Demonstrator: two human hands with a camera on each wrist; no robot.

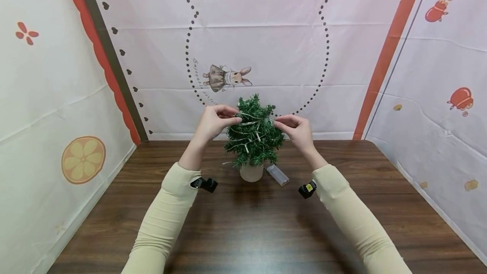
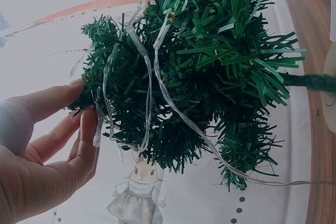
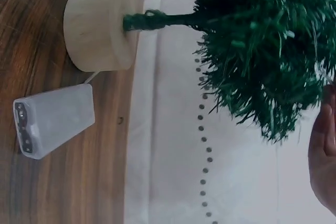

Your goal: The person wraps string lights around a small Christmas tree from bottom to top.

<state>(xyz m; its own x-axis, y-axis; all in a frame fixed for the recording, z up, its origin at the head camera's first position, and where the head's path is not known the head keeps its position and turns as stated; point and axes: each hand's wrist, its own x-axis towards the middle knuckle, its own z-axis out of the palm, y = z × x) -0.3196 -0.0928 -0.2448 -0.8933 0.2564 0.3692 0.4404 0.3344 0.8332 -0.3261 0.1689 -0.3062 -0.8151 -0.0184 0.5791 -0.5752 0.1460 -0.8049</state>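
A small artificial Christmas tree point(image 1: 253, 149) stands upright in a round, pale wooden base point(image 3: 97, 27). Clear string lights point(image 2: 149, 87) wind across its front in several strands, with small bulbs along the wire. At the upper left of the tree, my left hand point(image 1: 214, 122) pinches a branch tip point(image 2: 79, 99) between thumb and fingers, a bulb hanging beside the fingertips. On the opposite side my right hand point(image 1: 298, 130) pinches the light wire at the tree's right edge; the foliage partly hides its fingertips.
A clear plastic battery box point(image 1: 278, 175) lies on the brown wooden table point(image 1: 243, 231) just right of the base, a wire running from it. Behind the table hangs a printed cloth point(image 1: 266, 54) with a rabbit figure. More printed cloth stands at both sides.
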